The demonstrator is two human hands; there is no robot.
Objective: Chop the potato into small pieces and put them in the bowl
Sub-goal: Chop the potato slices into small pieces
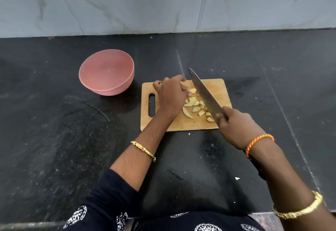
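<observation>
Cutting board (214, 87) centre; potato pieces (192, 106) scattered on it, some still long wedges. Right hand (238, 128) wraps the knife (204, 92) handle, blade angled toward 11 o'clock. Left hand (170, 94) has fingers curled over pieces. Pink bowl (106, 72) at 10 o'clock looks empty. Best: tuck fingertips back, gather wedges, cut crosswise.

pale potato pieces (195, 107) scattered on cutting board (183, 123), pink bowl (107, 72) left
</observation>
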